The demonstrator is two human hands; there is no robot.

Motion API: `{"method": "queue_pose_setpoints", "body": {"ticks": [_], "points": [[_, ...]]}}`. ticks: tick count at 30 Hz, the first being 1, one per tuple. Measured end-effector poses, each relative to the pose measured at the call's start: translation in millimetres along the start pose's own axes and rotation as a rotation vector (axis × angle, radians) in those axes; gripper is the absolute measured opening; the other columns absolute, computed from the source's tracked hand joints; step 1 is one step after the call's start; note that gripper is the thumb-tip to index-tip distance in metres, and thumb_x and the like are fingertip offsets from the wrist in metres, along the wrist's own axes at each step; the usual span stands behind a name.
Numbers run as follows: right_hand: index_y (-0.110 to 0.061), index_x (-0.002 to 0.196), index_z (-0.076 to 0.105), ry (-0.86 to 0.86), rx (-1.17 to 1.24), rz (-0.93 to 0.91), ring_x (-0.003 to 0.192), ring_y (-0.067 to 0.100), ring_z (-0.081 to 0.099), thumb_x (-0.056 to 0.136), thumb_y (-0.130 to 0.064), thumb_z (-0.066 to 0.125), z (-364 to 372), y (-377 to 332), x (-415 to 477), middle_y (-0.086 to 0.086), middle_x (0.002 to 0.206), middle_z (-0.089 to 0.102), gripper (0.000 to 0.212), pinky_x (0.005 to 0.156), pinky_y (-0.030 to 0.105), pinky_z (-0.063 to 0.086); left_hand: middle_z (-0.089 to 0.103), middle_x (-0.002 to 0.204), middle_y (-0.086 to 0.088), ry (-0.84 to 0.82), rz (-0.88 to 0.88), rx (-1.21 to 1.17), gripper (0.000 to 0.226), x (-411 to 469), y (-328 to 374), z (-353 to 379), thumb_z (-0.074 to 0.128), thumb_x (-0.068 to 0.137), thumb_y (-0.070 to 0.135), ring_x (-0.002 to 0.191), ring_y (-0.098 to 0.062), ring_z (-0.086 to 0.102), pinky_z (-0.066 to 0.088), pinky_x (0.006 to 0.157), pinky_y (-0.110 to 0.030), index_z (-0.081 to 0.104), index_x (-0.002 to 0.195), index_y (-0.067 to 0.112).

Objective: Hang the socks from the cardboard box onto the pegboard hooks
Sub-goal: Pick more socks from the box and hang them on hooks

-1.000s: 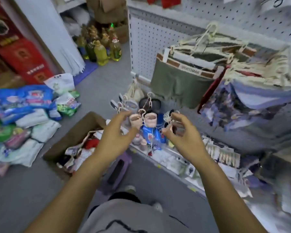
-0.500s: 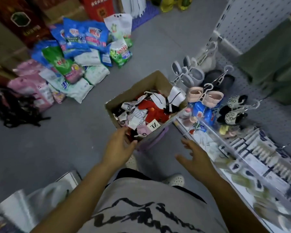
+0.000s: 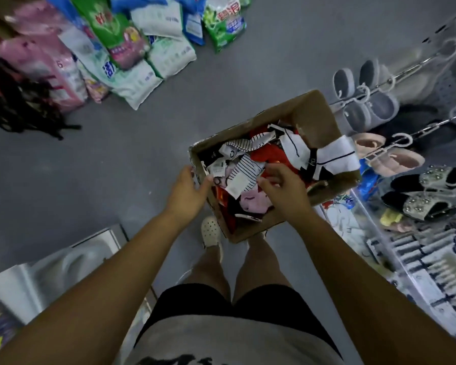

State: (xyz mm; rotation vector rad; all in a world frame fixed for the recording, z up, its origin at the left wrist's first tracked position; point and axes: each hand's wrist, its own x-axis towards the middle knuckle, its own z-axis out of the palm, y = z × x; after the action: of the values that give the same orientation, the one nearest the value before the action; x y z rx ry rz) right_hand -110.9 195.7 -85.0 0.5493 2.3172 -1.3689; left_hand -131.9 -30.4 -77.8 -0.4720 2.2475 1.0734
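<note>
Grey floor (image 3: pixel 116 167), left hand (image 3: pixel 187 191) at cardboard box (image 3: pixel 313 114) rim

I count one cardboard box (image 3: pixel 313 114) at two o'clock, its socks (image 3: pixel 242 175) too heaped to number. Two hands: my left hand (image 3: pixel 187 191) and right hand (image 3: pixel 284 191). At three o'clock hang two pink slippers (image 3: pixel 395 162) and two studded black sandals (image 3: pixel 432 177). One white clog (image 3: pixel 209 230) shows at six o'clock. The bags (image 3: pixel 116 30) at eleven o'clock overlap too much for me to count.
</note>
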Motion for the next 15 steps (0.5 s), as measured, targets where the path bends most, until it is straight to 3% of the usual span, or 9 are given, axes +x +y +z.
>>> {"method": "queue_pose_setpoints", "body": {"ticks": [2,4,6,7,9,11,14,15], "points": [[-0.014,0.122,0.066,0.001,-0.123,-0.116,0.109,0.018,0.06,0.093,-0.022,0.07,9,5,35,0.003,0.117,0.067,0.031,0.096,0.036,0.052,0.061,0.126,-0.002,0.023,-0.017,-0.045,0.048,12,-3,10,0.049,0.105,0.038,0.111,-0.019,0.059,0.043,0.087,-0.027,0.045,0.141,0.008],[-0.01,0.116,0.07,0.01,-0.232,-0.236,0.11,0.022,0.059,0.092,-0.019,0.071,19,11,68,0.006,0.115,0.069,0.026,0.096,0.036,0.05,0.066,0.116,-0.007,0.107,-0.022,-0.096,0.039,20,-10,19,0.046,0.107,0.031,0.1,-0.018,0.062,0.041,0.08,-0.023,0.053,0.133,0.003],[-0.008,0.115,0.071,-0.019,-0.319,-0.337,0.112,0.025,0.059,0.088,-0.02,0.074,27,16,97,0.01,0.114,0.07,0.029,0.095,0.028,0.045,0.069,0.099,-0.009,0.194,-0.021,-0.152,0.033,21,-18,30,0.046,0.108,0.026,0.082,0.0,0.062,0.041,0.07,-0.016,0.059,0.122,-0.001],[-0.007,0.115,0.07,-0.04,-0.364,-0.385,0.112,0.026,0.058,0.086,-0.023,0.076,31,19,111,0.011,0.115,0.07,0.033,0.094,0.027,0.042,0.068,0.092,-0.001,0.228,-0.023,-0.193,0.031,20,-21,35,0.047,0.108,0.025,0.078,0.007,0.06,0.04,0.067,-0.009,0.062,0.118,0.001],[-0.008,0.116,0.07,-0.069,-0.481,-0.474,0.111,0.027,0.06,0.083,-0.028,0.078,38,30,136,0.012,0.115,0.07,0.039,0.097,0.034,0.043,0.068,0.094,0.01,0.289,-0.026,-0.287,0.03,16,-24,44,0.047,0.107,0.028,0.084,0.015,0.061,0.042,0.073,-0.001,0.067,0.119,0.008],[-0.01,0.112,0.071,-0.06,-0.614,-0.518,0.106,0.031,0.063,0.082,-0.027,0.078,43,44,158,0.012,0.11,0.072,0.036,0.097,0.044,0.047,0.074,0.106,0.005,0.314,-0.016,-0.37,0.032,13,-26,50,0.048,0.107,0.031,0.097,0.005,0.066,0.049,0.084,-0.01,0.07,0.123,0.013],[-0.009,0.084,0.074,-0.043,-0.673,-0.556,0.078,0.033,0.065,0.086,-0.015,0.07,42,58,177,0.013,0.079,0.071,0.008,0.078,0.038,0.049,0.075,0.113,-0.003,0.345,-0.019,-0.44,0.034,16,-29,54,0.05,0.106,0.034,0.105,-0.012,0.068,0.054,0.096,-0.031,0.07,0.125,0.015],[-0.008,0.076,0.072,-0.037,-0.666,-0.582,0.069,0.032,0.063,0.086,-0.013,0.067,38,59,179,0.012,0.07,0.069,0.013,0.071,0.036,0.049,0.075,0.115,-0.003,0.353,-0.023,-0.457,0.034,16,-30,53,0.05,0.106,0.035,0.109,-0.015,0.069,0.055,0.1,-0.036,0.07,0.125,0.016]]}}
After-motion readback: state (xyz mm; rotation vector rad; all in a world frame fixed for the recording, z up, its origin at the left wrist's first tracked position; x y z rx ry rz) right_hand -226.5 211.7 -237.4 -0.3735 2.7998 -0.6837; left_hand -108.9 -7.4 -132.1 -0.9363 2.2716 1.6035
